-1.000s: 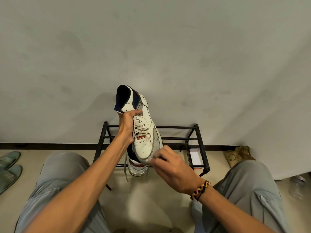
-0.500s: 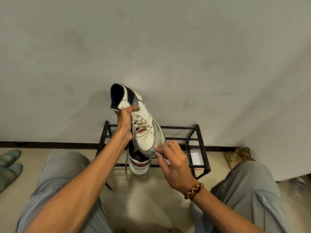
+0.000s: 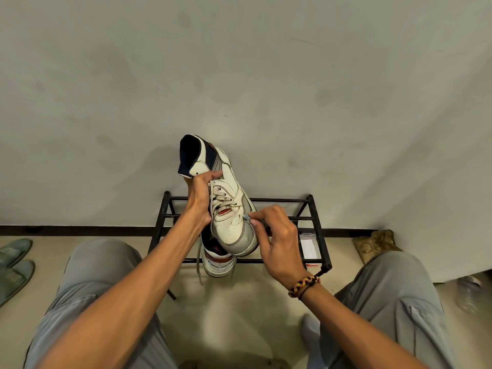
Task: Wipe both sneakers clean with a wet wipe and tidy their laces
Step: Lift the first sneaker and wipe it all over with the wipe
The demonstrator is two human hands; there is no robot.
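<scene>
A white sneaker (image 3: 229,209) with a navy collar is held up in front of the wall, toe toward me. My left hand (image 3: 201,194) grips it by the tongue and laces. My right hand (image 3: 274,241) pinches a small pale wet wipe (image 3: 246,217) against the shoe's right side near the toe box. A loose lace (image 3: 198,262) hangs down from the held shoe. The second sneaker (image 3: 217,261) stands on the black metal rack below, mostly hidden behind the held one.
The black metal shoe rack (image 3: 316,235) stands against the wall. A white packet (image 3: 307,245) lies on its right part. Two green slippers (image 3: 14,265) lie at the far left. A brown bag (image 3: 375,245) and a plastic bottle (image 3: 470,294) sit at the right. My knees flank the floor.
My right hand has moved up from the toe to the shoe's right side with the wipe. The left hand has tilted the sneaker slightly; the second shoe stays on the rack.
</scene>
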